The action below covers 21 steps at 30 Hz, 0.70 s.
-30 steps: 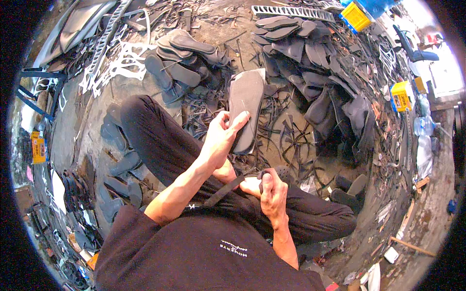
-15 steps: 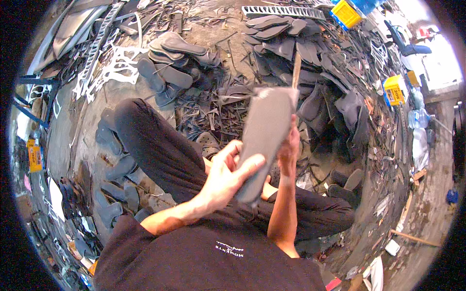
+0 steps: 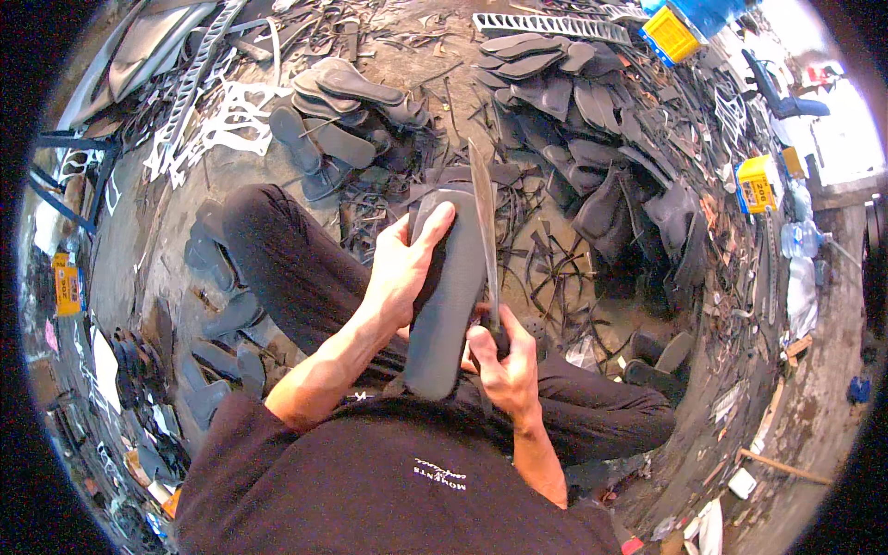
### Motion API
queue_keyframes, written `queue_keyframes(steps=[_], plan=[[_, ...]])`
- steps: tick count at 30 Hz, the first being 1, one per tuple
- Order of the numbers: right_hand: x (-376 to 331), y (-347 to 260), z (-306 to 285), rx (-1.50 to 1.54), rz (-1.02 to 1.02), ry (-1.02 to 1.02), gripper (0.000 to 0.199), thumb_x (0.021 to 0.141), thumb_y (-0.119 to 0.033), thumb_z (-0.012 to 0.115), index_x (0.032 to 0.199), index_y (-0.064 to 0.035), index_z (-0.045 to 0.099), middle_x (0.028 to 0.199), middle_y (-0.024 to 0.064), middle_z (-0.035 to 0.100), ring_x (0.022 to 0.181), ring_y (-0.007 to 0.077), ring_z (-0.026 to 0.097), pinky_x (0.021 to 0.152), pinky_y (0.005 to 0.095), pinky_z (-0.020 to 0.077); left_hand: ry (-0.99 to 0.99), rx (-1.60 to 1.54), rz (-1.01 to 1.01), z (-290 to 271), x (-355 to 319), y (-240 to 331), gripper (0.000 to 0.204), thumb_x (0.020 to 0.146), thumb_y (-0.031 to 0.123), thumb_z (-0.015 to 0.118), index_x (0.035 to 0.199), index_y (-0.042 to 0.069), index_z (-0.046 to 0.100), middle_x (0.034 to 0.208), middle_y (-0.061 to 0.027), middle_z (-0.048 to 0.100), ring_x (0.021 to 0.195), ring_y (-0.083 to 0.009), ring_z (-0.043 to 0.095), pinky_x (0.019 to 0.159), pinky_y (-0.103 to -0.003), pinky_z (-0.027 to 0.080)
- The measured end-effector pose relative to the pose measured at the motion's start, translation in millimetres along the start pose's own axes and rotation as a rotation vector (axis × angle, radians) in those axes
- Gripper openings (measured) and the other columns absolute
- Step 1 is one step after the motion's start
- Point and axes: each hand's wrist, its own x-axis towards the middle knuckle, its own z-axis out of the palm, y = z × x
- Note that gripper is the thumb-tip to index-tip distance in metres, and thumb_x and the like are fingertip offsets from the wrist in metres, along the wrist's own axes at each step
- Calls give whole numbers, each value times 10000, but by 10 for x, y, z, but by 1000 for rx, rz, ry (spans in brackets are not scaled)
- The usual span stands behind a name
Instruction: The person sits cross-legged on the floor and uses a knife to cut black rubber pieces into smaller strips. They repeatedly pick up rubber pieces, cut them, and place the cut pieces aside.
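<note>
My left hand (image 3: pixel 398 273) grips a long dark grey shoe sole (image 3: pixel 446 319) along its left side, the thumb lying on its upper face. The sole stands lengthwise in front of my shirt, its near end close to my belly. In my right hand (image 3: pixel 511 372) is a long knife (image 3: pixel 485 222), with the fingers closed round its dark handle. The blade points away from me and runs along the sole's right edge. Whether the edge touches the sole, I cannot tell. The left fingers behind the sole are hidden.
Dark soles lie in a large heap (image 3: pixel 592 111) at the far right and a smaller pile (image 3: pixel 338 102) at the far left. Thin dark offcuts (image 3: pixel 555 268) litter the floor beyond my crossed legs. Several sandals (image 3: pixel 222 361) lie left of my knee. A yellow box (image 3: pixel 757 183) stands at right.
The sole has moved left and turned more upright. My right hand has come down nearer my body, and the knife blade now shows beside the sole. The left thumb has shifted farther up the sole.
</note>
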Motion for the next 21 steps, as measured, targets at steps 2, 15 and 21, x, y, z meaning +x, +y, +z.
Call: queue_keyframes(steps=[2,15,21], plan=[[-127,68,-6,6,-11,105,416,1117,-371,508,1133,20,650,790,126,750,729,202,765,718,371,598,29,42,-14,8,31,72,436,1005,480,759,1125,61,751,949,6,738,791,-83,653,712,-274,528],[319,196,-238,-197,-166,299,497,1116,-519,505,970,-53,593,679,71,572,581,190,543,565,372,437,-526,433,9,-69,-210,31,400,910,392,874,1069,33,797,882,-22,773,772,-89,688,715,-296,572],[-37,-102,-502,-239,-112,-6,550,1138,-527,427,987,-32,611,692,74,643,636,175,629,625,381,502,-396,442,81,-280,-73,377,397,893,344,906,1084,11,806,868,-22,783,751,-80,698,682,-276,585]])
